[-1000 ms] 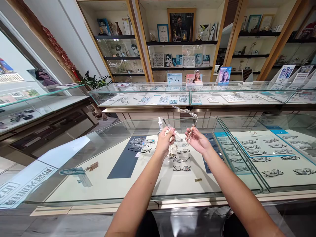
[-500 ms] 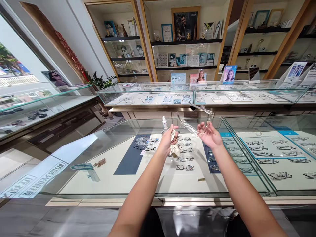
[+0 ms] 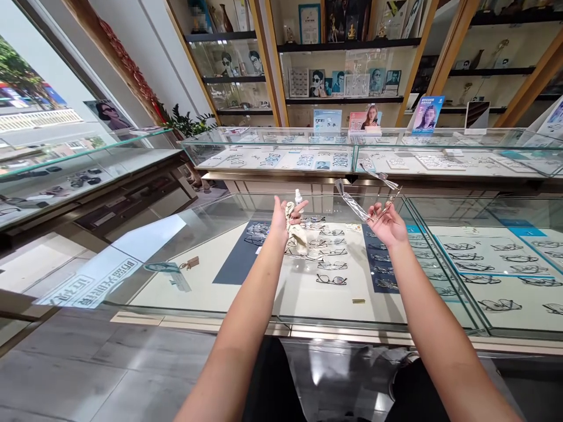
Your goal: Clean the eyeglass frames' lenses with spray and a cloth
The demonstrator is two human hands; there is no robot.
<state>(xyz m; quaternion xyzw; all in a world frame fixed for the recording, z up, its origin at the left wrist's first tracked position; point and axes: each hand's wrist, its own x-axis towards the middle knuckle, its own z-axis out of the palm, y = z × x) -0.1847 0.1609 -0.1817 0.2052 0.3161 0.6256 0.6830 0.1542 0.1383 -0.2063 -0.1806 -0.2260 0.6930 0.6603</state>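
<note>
In my left hand (image 3: 284, 221) is a crumpled cream cloth (image 3: 298, 239), its lower end hanging over the glass counter. The thumb of that hand points up while the fingers curl round the cloth. My right hand (image 3: 387, 224) pinches a pair of glasses (image 3: 391, 202) by the frame, away from the cloth. Clear plastic sleeves (image 3: 353, 201) cover the temples, which stick out up and to the left. Just behind my left hand stands a small white spray bottle (image 3: 298, 197) on the counter top.
Rows of glasses (image 3: 331, 280) lie inside the glass display case (image 3: 264, 313) below my hands. A brown tag (image 3: 192, 262) and a small gold bar (image 3: 358, 301) are at its front part. Behind runs another display counter (image 3: 272, 176), with shelves (image 3: 343, 101) against the wall.
My left hand with the cloth has moved left and turned, thumb now upright. My right hand has shifted slightly right and up with the glasses. The view has tilted down.
</note>
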